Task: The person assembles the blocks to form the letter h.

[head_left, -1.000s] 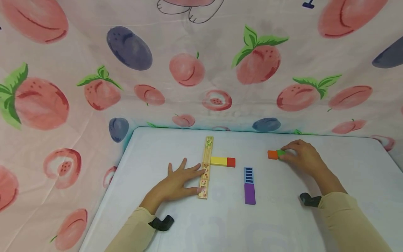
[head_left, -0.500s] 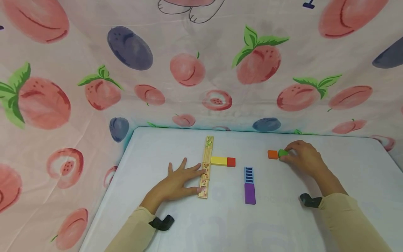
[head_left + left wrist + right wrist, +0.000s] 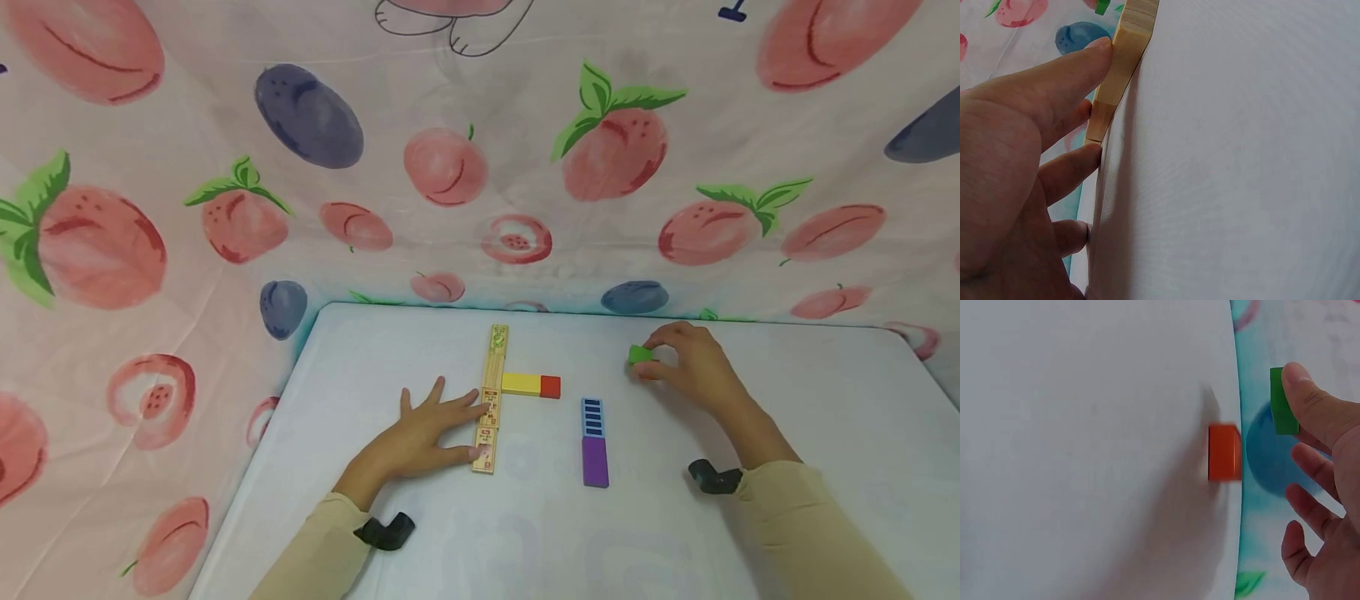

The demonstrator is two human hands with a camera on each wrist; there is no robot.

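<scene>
My right hand (image 3: 697, 371) pinches a small green block (image 3: 640, 356) between thumb and fingers at the back right. In the right wrist view the green block is raised off the table, and an orange block (image 3: 1222, 453) stands on the table below; in the head view the fingers mostly cover the orange one. My left hand (image 3: 429, 435) lies with spread, straight fingers, its fingertips touching a row of pale wooden blocks (image 3: 496, 358) with printed faces. The left wrist view shows the thumb against the side of this row.
A yellow block (image 3: 521, 383) juts right from the wooden row, with a red block (image 3: 551, 387) at its end. Between the hands, a light blue block with dark markings (image 3: 592, 417) meets a purple block (image 3: 596, 462). Fruit-patterned cloth (image 3: 450, 250) hangs behind the white table (image 3: 525, 542).
My right hand has drawn the green block away from the orange one, then lifted it and moved left over it. The left hand has stayed in place.
</scene>
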